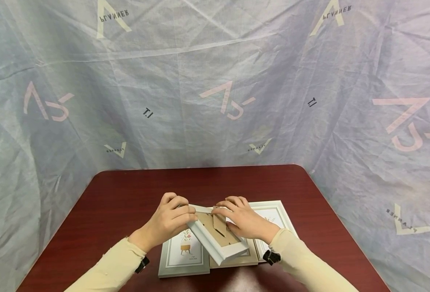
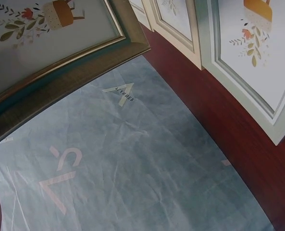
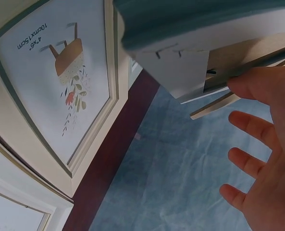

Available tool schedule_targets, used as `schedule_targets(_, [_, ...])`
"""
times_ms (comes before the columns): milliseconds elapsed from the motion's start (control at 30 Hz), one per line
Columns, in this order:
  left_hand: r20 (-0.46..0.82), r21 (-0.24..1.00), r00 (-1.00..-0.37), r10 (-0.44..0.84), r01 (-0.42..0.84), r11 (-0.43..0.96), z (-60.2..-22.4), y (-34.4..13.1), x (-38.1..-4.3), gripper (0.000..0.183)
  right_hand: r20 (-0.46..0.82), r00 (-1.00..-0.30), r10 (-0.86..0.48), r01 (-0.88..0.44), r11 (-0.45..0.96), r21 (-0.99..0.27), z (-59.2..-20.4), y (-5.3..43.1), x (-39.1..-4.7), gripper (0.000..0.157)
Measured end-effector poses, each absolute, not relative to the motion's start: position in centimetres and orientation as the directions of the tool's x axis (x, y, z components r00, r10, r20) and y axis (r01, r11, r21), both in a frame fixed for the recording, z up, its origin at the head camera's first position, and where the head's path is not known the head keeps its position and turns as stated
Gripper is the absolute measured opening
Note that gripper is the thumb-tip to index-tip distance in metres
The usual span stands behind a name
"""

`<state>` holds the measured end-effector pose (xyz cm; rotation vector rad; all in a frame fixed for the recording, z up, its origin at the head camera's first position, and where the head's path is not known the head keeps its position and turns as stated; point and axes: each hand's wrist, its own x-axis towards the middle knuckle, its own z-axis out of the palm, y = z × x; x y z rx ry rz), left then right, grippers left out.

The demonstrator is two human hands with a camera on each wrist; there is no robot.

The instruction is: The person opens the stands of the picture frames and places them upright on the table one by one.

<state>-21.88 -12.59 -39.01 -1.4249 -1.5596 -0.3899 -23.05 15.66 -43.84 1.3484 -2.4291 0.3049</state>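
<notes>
A picture frame (image 1: 202, 235) is raised and tilted above the table, its brown back (image 1: 207, 221) facing up in the head view. My left hand (image 1: 171, 217) grips its upper left edge, fingers curled over the rim. At the back, my right hand (image 1: 242, 219) has thumb and fingers at the fold-out stand (image 1: 220, 224), which angles away from the backing. In the right wrist view the thumb (image 3: 257, 86) is against the stand, with other fingers spread below. A printed flower-pot picture (image 2: 36, 24) fills the held frame's front in the left wrist view.
Under the held frame, more picture frames lie face up in a row: a grey-green one (image 1: 183, 271) at left, a cream one (image 1: 237, 262) in the middle, a white one (image 1: 286, 215) at right. The dark red table (image 1: 200, 182) meets a grey cloth backdrop (image 1: 185, 134).
</notes>
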Motion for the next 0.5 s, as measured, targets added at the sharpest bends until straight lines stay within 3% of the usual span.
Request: schedule_targets(500, [0.781, -0.367, 0.130, 0.611, 0.887, 0.279, -39.04, -12.89, -21.90, 0.020, 0.446, -0.465, -0.765, -0.836, 0.545, 0.064, -43.38, 15.82, -22.86, 0.057])
